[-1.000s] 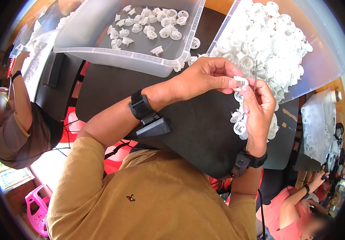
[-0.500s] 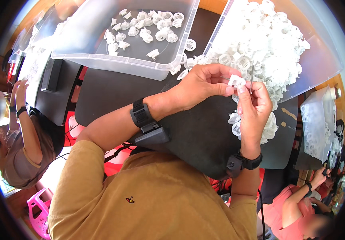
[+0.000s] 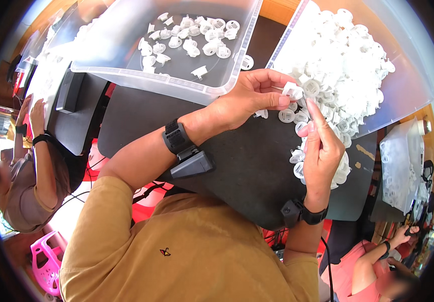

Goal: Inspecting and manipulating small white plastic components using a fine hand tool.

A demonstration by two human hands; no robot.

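My left hand (image 3: pixel 239 103) pinches a small white plastic fitting (image 3: pixel 292 90) between thumb and fingertips, above the black table near the pile. Close on its right side is my right hand (image 3: pixel 323 151), index finger stretched up toward the fitting and the other fingers curled in. A thin dark sliver shows by that fingertip; what it is I cannot make out. Beneath and behind both hands lies a big heap of similar white fittings (image 3: pixel 338 65), spilling from a tipped clear plastic bin (image 3: pixel 403 80) onto the table.
A second clear bin (image 3: pixel 151 83) at the far left holds scattered white fittings. The black table (image 3: pixel 141 118) curves toward me. At right stands another clear container (image 3: pixel 401 166). People sit at left and lower right. A pink plastic chair (image 3: pixel 46 264) is at lower left.
My right hand has drawn slightly away from the fitting and down, its index finger now straighter. My left hand still pinches the fitting. The whole view has shifted a little.
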